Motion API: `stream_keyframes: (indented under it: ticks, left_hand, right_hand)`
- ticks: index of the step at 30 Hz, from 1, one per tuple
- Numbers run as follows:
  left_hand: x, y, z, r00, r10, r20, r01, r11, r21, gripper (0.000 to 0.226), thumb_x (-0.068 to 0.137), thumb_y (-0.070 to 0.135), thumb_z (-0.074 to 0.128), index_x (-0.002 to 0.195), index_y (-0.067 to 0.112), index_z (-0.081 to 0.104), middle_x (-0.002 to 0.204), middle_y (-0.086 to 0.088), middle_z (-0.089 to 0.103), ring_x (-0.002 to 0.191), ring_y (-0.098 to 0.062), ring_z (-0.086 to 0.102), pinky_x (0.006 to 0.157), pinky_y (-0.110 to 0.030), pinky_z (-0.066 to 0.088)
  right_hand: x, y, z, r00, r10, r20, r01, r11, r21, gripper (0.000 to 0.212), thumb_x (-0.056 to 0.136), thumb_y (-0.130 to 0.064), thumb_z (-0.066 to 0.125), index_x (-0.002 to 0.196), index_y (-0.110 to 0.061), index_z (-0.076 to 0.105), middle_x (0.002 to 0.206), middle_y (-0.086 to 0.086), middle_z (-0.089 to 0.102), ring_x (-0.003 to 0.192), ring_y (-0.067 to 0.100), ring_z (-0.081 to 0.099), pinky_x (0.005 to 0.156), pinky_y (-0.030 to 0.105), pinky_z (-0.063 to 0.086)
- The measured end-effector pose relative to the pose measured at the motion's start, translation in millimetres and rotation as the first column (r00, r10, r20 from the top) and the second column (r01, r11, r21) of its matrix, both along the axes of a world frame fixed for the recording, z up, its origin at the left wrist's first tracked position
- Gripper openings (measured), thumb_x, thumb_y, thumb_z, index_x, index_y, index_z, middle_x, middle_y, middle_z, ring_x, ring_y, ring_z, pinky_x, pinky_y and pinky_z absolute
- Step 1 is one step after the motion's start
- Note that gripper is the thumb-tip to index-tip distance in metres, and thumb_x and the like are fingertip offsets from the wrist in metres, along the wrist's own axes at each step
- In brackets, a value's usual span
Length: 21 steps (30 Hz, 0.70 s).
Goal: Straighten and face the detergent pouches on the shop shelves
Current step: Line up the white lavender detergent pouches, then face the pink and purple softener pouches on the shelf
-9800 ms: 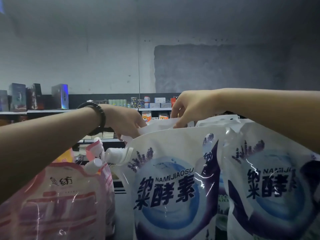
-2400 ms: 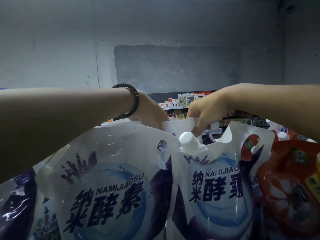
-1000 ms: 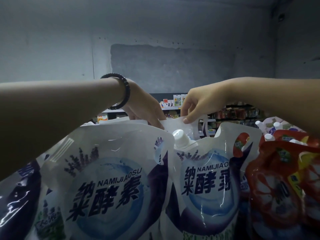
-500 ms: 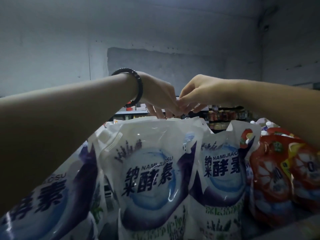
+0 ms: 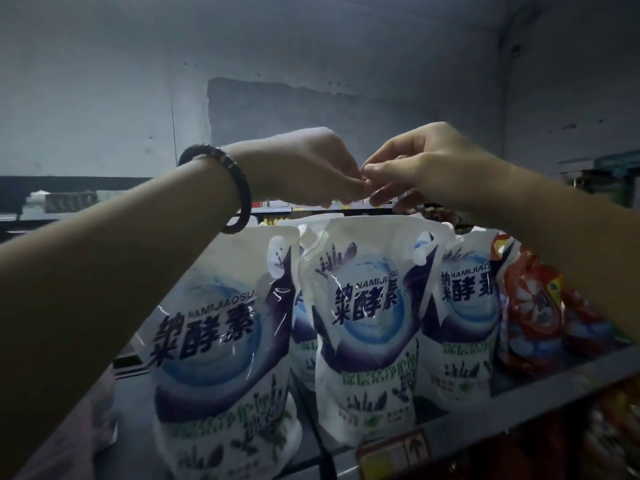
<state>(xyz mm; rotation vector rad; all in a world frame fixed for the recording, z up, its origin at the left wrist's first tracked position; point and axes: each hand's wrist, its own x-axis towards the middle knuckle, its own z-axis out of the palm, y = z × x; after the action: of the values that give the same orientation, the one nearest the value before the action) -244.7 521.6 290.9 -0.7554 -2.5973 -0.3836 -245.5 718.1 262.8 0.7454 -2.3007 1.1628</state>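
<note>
Detergent pouches (image 5: pixel 367 323) in white and purple stand upright in a row directly below the hands, labels facing out. The middle one sits right under the meeting fingertips and apart from them. The left hand (image 5: pixel 304 168), with a dark bracelet (image 5: pixel 239 188) on its wrist, and the right hand (image 5: pixel 426 164) touch at curled fingertips above the row. Neither grips a pouch, and whether they pinch something small between them I cannot tell. The risk, as I judge it, is that these soft pouches slump or tip forward over the edge of the shelf (image 5: pixel 519 400) if a lowering forearm brushes their tops. Red pouches (image 5: pixel 533 306) sit below the right forearm. Beyond the hands are a bare grey wall (image 5: pixel 311 64) and distant stocked shelves (image 5: pixel 69 199) in dim light.
</note>
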Motion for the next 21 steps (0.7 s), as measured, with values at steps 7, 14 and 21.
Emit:
stream_keyframes:
  ticks: [7, 14, 21]
  left_hand:
    - [58.8, -36.1, -41.3, 0.998, -0.039, -0.058, 0.049, 0.982, 0.184, 0.054, 0.073, 0.075, 0.062, 0.102, 0.034, 0.081, 0.09, 0.012, 0.079, 0.086, -0.016, 0.076, 0.08, -0.047, 0.065]
    - [93.2, -57.6, -88.0, 0.998, 0.046, -0.051, -0.027, 0.941, 0.338, 0.018, 0.091, 0.051, 0.07, 0.1, 0.038, 0.078, 0.086, 0.019, 0.076, 0.072, -0.004, 0.072, 0.064, -0.038, 0.063]
    - [114.7, -77.8, -133.9, 0.963, 0.262, -0.057, -0.198, 0.838, 0.508, 0.014, 0.092, 0.044, 0.074, 0.102, 0.034, 0.076, 0.085, 0.015, 0.076, 0.071, -0.003, 0.074, 0.062, -0.031, 0.063]
  right_hand:
    - [41.4, -25.9, -36.9, 0.995, 0.097, -0.017, -0.098, 0.975, -0.197, 0.011, 0.099, -0.023, 0.073, 0.102, -0.014, 0.079, 0.095, 0.005, 0.082, 0.087, 0.021, 0.08, 0.08, 0.041, 0.064]
    - [64.2, -46.6, -82.8, 0.983, 0.178, 0.032, -0.166, 0.958, -0.235, 0.009, 0.098, -0.024, 0.074, 0.102, -0.018, 0.079, 0.091, 0.002, 0.082, 0.084, 0.016, 0.08, 0.083, 0.045, 0.066]
    - [75.5, -71.6, -118.9, 0.985, 0.17, -0.031, -0.173, 0.958, -0.23, 0.011, 0.093, -0.037, 0.077, 0.097, -0.028, 0.076, 0.082, -0.012, 0.078, 0.076, 0.004, 0.076, 0.065, 0.022, 0.06]
